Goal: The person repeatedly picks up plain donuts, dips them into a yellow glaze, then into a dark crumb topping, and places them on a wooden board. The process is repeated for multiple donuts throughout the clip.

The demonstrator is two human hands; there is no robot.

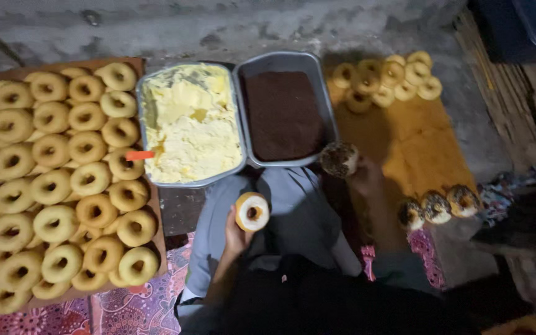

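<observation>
I am sitting on the floor of a makeshift doughnut-making spot: a rough grey concrete wall (218, 25) ahead, a brown board stacked with plain golden ring doughnuts (63, 180), and two grey metal trays, one of yellow cream (190, 121), one of dark chocolate sprinkles (283, 111).

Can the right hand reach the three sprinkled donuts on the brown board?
Probably yes. The right hand holds a sprinkled donut just left of the three donuts, with only bare board between them.

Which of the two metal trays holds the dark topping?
The right tray, beside the right hand with its coated doughnut; the left tray holds pale yellow cream.
</observation>
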